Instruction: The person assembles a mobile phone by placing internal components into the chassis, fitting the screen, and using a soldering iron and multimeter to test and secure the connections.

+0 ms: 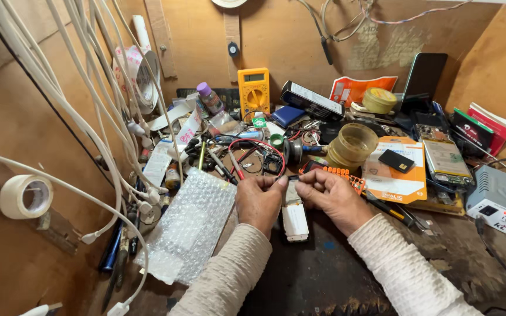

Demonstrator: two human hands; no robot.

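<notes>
Both hands, left hand [259, 199] and right hand [332, 196], are pinching the top of a small white opened phone [294, 216] at frame centre, mid-disassembly; next calls for careful prying.

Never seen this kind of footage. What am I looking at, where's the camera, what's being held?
There is no machine here: a person works with two bare hands. The single picture comes from a camera worn on the person's head, looking down at a cluttered wooden workbench.

The left hand and right hand meet over a small white, phone-like device that lies on the bench; the fingertips pinch at its top end. What exactly they grip there is too small to tell.

Around them: a sheet of bubble wrap to the left, a yellow multimeter standing at the back, an orange packet with a small black part on it, a bare phone board, a grey power supply at the right, a roll of white tape on the left wall, and white cables hanging down.
</notes>
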